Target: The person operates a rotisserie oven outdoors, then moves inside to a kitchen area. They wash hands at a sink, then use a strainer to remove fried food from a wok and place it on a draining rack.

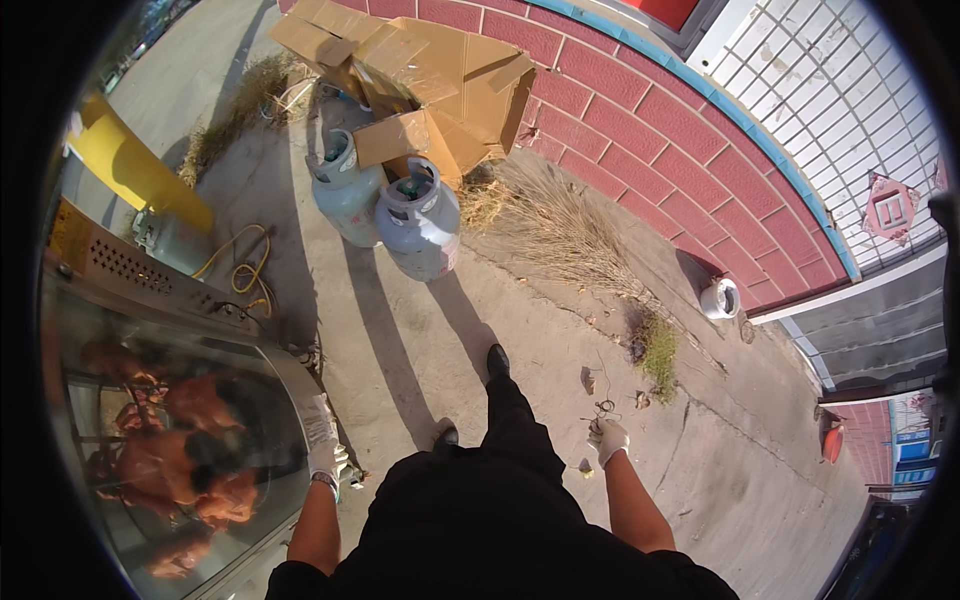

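My left hand (328, 459), in a white glove, is at the side edge of a metal-framed roasting oven (289, 367). Whether its fingers grip the frame is hard to make out. Behind the oven's glass hang several reddish-brown roast birds (157, 465). My right hand (611, 441), also gloved in white, is held out over the concrete on my other side. Between its fingers is a bundle of thin, looped dark wire (604, 409), with one strand sticking out past the hand.
Two grey gas cylinders (420, 232) stand ahead, with opened cardboard boxes (450, 75) behind them. A yellow hose (259, 281) lies coiled by the oven. Dry brush (570, 232) lies along the pink block wall (622, 105). A white bucket (720, 298) stands near that wall.
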Motion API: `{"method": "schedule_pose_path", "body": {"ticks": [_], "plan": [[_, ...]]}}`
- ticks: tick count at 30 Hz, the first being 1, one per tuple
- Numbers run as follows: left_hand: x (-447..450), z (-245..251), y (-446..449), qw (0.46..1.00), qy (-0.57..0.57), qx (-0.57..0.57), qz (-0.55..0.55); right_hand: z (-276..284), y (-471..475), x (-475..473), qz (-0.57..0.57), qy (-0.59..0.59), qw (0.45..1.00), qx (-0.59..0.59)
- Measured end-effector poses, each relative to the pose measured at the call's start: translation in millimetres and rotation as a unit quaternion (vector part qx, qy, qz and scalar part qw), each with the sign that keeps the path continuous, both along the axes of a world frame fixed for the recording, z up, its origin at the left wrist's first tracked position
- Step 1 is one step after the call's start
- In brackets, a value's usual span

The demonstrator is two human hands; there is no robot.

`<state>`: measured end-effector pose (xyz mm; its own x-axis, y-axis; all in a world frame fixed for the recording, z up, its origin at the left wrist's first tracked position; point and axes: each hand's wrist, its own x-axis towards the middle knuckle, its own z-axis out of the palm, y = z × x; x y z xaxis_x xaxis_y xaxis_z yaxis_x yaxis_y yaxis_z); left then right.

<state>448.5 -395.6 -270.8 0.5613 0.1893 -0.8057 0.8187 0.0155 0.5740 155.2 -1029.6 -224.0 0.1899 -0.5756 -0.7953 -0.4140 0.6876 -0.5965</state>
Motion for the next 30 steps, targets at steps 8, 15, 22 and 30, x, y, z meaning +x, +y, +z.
{"method": "schedule_pose_path", "body": {"ticks": [8, 15, 22, 30], "plan": [[39.1, 60.9, -111.1, 0.996, -0.032, 0.078, 0.033, 75.3, -336.9, 327.0, 0.234, 0.095, 0.911, -0.325], [80.6, 65.9, -164.5, 0.981, -0.108, 0.159, -0.016, 79.0, -271.9, 459.8, 0.268, -0.197, 0.934, -0.131], [153.1, 151.7, -248.6, 0.971, -0.133, 0.197, -0.01, 118.2, -117.0, 535.6, 0.399, -0.285, 0.871, -0.017], [306.7, 229.8, -318.6, 0.948, -0.308, -0.038, -0.065, 209.0, -25.0, 605.0, 0.307, -0.536, 0.718, 0.32]]}}
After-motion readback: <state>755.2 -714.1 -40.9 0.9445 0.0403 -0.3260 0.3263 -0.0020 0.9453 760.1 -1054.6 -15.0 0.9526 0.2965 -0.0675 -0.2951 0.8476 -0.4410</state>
